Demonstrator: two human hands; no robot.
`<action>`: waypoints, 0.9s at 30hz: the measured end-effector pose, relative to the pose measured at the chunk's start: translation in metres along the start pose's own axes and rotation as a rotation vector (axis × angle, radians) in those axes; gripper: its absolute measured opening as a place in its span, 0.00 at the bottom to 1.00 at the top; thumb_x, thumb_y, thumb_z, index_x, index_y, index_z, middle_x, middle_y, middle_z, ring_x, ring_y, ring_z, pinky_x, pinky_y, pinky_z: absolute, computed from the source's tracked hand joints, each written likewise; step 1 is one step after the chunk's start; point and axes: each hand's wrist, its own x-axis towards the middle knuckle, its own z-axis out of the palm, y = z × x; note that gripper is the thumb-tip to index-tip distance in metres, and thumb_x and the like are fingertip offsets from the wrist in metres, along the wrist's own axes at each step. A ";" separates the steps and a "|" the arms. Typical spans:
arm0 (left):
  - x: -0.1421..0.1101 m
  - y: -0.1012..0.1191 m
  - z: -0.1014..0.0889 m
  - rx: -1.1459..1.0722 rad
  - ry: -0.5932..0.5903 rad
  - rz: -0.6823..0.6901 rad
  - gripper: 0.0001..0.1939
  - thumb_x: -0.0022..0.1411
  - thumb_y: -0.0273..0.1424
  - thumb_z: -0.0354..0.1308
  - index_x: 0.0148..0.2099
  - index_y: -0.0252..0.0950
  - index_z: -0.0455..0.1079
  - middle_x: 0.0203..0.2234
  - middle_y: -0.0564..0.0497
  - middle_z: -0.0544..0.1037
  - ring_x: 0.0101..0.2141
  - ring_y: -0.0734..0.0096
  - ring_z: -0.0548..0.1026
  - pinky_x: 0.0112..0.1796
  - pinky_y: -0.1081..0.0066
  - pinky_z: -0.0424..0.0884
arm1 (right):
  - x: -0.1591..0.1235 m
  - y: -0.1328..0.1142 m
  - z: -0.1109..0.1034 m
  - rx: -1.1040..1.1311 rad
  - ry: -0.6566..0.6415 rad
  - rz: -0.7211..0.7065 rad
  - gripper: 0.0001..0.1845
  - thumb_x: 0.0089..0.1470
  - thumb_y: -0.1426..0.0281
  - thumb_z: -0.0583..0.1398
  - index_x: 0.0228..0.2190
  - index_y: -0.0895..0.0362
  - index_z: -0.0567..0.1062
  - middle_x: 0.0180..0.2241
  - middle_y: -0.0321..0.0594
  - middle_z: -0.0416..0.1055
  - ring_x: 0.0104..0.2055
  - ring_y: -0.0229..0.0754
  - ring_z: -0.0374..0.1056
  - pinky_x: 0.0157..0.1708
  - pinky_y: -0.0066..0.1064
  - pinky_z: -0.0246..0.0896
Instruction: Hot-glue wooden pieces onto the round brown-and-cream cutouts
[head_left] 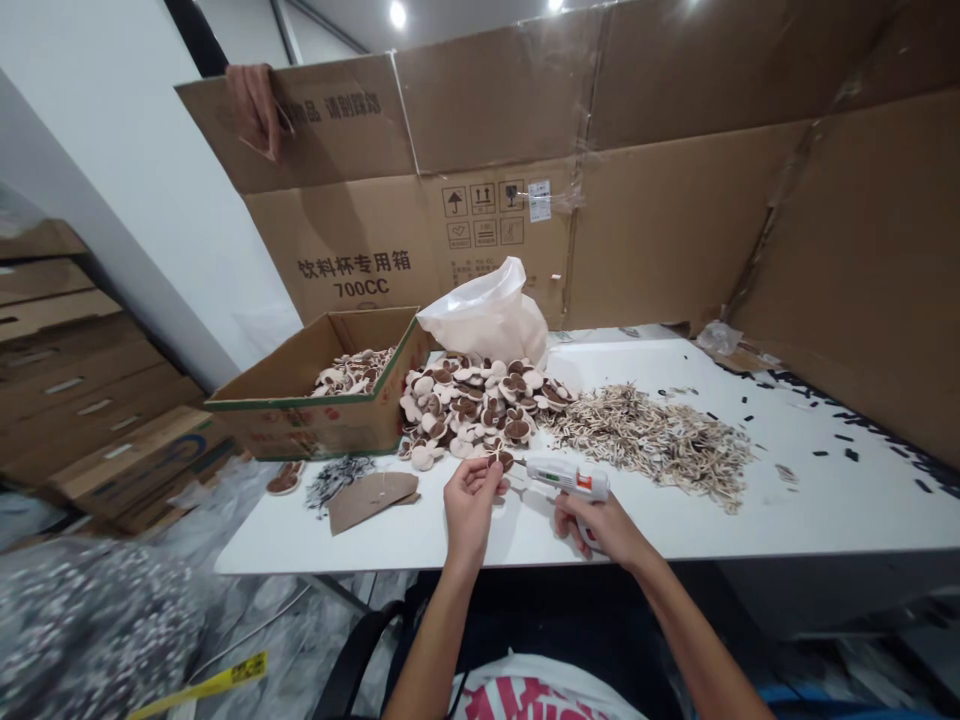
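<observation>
Close to the table's front edge, my left hand (469,505) pinches a small rounded piece (500,461) with a dark brown face. My right hand (606,528) is wrapped round the grip of a white hot glue gun (566,477) with an orange part near its back. The gun's nozzle points left and is at or very near the brown piece; whether they touch I cannot tell. Just beyond my hands lies a heap of brown and cream rounded pieces (469,400). To its right spreads a pile of thin cream-coloured strips (660,435).
A cardboard box (322,425) of similar pieces stands at left, beside a pale plastic bag (487,315). Cardboard scrap (367,500) and dark bits (337,480) lie on the white table (825,510). Tall cardboard walls (675,220) enclose the back; another person's hand (256,110) hangs over them.
</observation>
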 end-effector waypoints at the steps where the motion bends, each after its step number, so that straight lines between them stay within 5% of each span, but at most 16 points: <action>1: 0.000 0.000 0.000 -0.002 0.002 -0.001 0.20 0.54 0.41 0.73 0.41 0.32 0.74 0.28 0.48 0.81 0.28 0.68 0.81 0.31 0.73 0.76 | 0.000 0.001 0.000 0.006 0.000 0.000 0.23 0.56 0.57 0.59 0.17 0.58 0.74 0.16 0.36 0.70 0.12 0.34 0.61 0.15 0.26 0.52; 27: -0.002 0.002 0.001 0.012 0.000 0.008 0.19 0.54 0.41 0.72 0.41 0.33 0.75 0.27 0.49 0.81 0.27 0.68 0.81 0.29 0.74 0.75 | -0.002 -0.011 0.003 -0.078 0.053 0.014 0.17 0.52 0.62 0.57 0.18 0.56 0.76 0.08 0.31 0.61 0.11 0.34 0.55 0.15 0.25 0.51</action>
